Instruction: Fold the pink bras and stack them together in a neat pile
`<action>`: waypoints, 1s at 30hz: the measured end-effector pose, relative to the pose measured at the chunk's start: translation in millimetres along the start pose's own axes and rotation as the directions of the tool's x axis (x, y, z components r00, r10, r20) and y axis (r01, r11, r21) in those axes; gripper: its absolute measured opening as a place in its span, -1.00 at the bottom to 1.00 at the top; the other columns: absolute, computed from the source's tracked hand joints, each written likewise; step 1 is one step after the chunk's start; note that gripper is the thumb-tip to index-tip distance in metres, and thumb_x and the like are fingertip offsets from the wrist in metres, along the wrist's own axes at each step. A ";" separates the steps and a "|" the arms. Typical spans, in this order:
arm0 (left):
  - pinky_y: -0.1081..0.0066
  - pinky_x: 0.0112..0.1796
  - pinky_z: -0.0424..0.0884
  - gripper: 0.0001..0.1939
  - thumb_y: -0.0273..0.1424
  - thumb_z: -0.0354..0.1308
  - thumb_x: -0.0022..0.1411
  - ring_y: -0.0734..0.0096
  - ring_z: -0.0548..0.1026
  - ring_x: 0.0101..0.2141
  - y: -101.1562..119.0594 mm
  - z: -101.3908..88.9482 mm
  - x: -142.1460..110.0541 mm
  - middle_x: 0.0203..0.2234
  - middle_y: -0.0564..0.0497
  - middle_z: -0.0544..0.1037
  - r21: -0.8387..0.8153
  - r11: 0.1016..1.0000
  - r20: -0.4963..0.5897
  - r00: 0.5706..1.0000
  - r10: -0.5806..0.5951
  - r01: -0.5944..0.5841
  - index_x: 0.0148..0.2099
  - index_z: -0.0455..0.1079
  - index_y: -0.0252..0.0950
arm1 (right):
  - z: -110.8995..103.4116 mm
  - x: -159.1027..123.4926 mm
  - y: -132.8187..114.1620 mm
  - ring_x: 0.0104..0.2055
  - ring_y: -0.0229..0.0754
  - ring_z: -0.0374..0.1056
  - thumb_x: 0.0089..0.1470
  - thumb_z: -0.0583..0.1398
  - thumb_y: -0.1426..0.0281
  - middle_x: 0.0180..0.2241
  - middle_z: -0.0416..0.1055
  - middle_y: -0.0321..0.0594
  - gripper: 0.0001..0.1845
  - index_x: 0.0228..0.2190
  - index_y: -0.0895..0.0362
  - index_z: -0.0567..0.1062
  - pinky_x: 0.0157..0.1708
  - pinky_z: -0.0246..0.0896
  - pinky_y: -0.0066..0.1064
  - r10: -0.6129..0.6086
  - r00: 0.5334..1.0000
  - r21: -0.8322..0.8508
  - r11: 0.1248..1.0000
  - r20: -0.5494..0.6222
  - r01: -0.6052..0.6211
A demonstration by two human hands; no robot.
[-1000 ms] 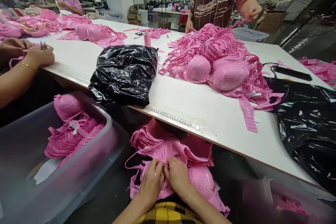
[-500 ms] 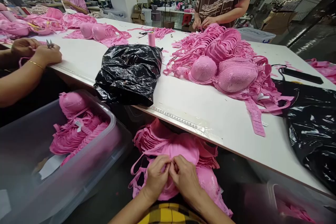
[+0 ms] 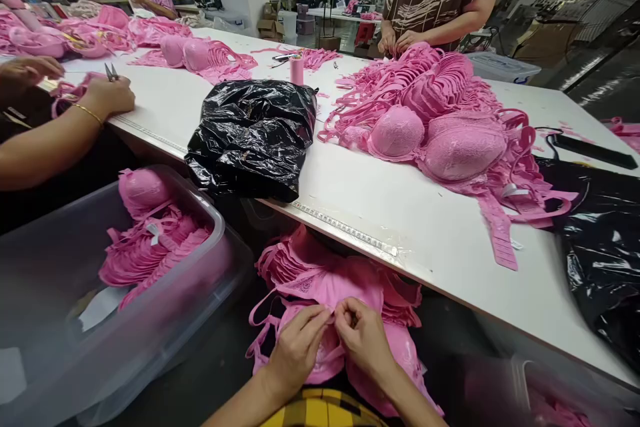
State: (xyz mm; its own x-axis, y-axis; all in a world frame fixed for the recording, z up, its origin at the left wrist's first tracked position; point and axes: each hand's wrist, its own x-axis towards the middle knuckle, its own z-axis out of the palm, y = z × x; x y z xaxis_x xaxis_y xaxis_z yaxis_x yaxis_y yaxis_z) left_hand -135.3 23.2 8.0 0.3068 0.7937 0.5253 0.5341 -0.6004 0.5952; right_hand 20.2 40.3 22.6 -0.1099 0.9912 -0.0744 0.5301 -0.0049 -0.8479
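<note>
In my lap, below the table edge, lies a pink bra (image 3: 353, 283) on top of a stack of pink bras (image 3: 285, 263). My left hand (image 3: 303, 340) pinches the middle of the bra between thumb and forefinger. Close beside it, my right hand (image 3: 363, 333) is also closed in a pinch, its fingertips at the same middle part between the cups. What exactly the fingertips hold there is too small to make out. A loose strap hangs to the left of my left hand.
A clear plastic bin (image 3: 215, 227) with pink bras stands at left. On the white table (image 3: 360, 193) are a black plastic bag (image 3: 253, 137), a bra pile (image 3: 465, 147), a pink thread spool (image 3: 297, 71) and a tape measure (image 3: 345, 227). A co-worker's hand (image 3: 107, 97) holds snips; another person works opposite.
My hands have turned slightly and moved a little apart at the bra's middle. The left co-worker's hands have separated. The view has shifted slightly left.
</note>
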 end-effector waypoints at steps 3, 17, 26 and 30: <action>0.45 -0.20 0.49 -0.72 -0.65 0.04 0.16 0.40 0.53 -0.26 0.5 5.4 3.7 -0.30 -0.05 0.56 -0.011 1.000 -0.125 0.992 -0.027 0.026 -0.12 0.38 -0.29 | 2.2 -2.1 0.0 -0.60 -0.33 0.09 -0.02 0.03 0.46 -0.65 0.15 -0.38 -0.82 -0.62 0.12 0.22 -0.59 -0.05 -0.53 -0.037 0.999 -0.028 0.999 -0.017 0.037; 0.46 -0.35 0.46 -0.76 -0.57 0.04 0.15 0.41 0.52 -0.38 10.9 4.8 10.4 -0.42 -0.02 0.56 -0.208 0.937 -0.029 0.956 -0.292 0.280 -0.23 0.48 -0.24 | 4.2 -1.5 1.8 -0.61 -0.33 0.12 -0.01 0.03 0.49 -0.65 0.19 -0.38 -0.81 -0.62 0.13 0.25 -0.59 -0.02 -0.54 -0.125 0.991 -0.101 0.988 -0.055 0.119; 0.47 -0.45 0.42 -0.95 -0.54 0.19 -0.09 0.39 0.49 -0.54 7.7 32.4 34.9 -0.60 0.02 0.53 -0.522 0.454 0.098 0.579 -0.810 0.723 -0.50 0.47 -0.34 | 1.3 3.4 0.9 -0.59 -0.31 0.12 0.01 0.03 0.46 -0.64 0.19 -0.36 -0.80 -0.62 0.13 0.25 -0.57 -0.04 -0.50 -0.136 0.984 -0.187 0.976 -0.119 0.112; 0.45 -0.38 0.44 -0.92 -0.53 0.18 -0.10 0.35 0.50 -0.41 9.3 23.2 34.7 -0.49 -0.02 0.52 -0.522 0.534 0.078 0.661 -0.746 0.665 -0.50 0.51 -0.32 | 1.8 2.6 2.8 -0.60 -0.31 0.11 0.01 0.03 0.44 -0.65 0.17 -0.37 -0.79 -0.63 0.12 0.24 -0.57 -0.02 -0.51 -0.101 0.986 -0.158 0.984 -0.135 0.079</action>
State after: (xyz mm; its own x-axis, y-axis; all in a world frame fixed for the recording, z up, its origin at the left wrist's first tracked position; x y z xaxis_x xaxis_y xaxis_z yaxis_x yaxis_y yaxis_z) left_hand -101.4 47.5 17.6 -0.1340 0.9804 -0.1447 0.0776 0.1560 0.9847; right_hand 19.9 42.6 19.1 -0.0483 0.9954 0.0831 0.6456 0.0946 -0.7578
